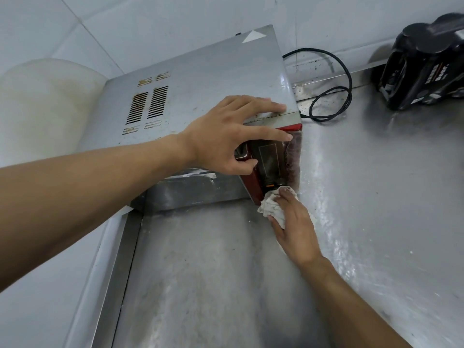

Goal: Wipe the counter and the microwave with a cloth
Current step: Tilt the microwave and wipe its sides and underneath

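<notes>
Streaked steel counter [226, 285], tiled wall [125, 21], left hand [226, 136] fingers splayed on microwave [200, 79], right hand [293, 227] gripping cloth [272, 207]

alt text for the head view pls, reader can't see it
A right hand holds a crumpled off-white cloth against the lower front corner of a boxy silver metal microwave on a stainless steel counter, while the left hand rests on the microwave's top front edge. A looped black cord and black appliance lie further right.

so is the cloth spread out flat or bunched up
Bunched up: the cloth is a creased, crumpled wad, which the right hand holds against the lower front corner of the microwave.
</notes>
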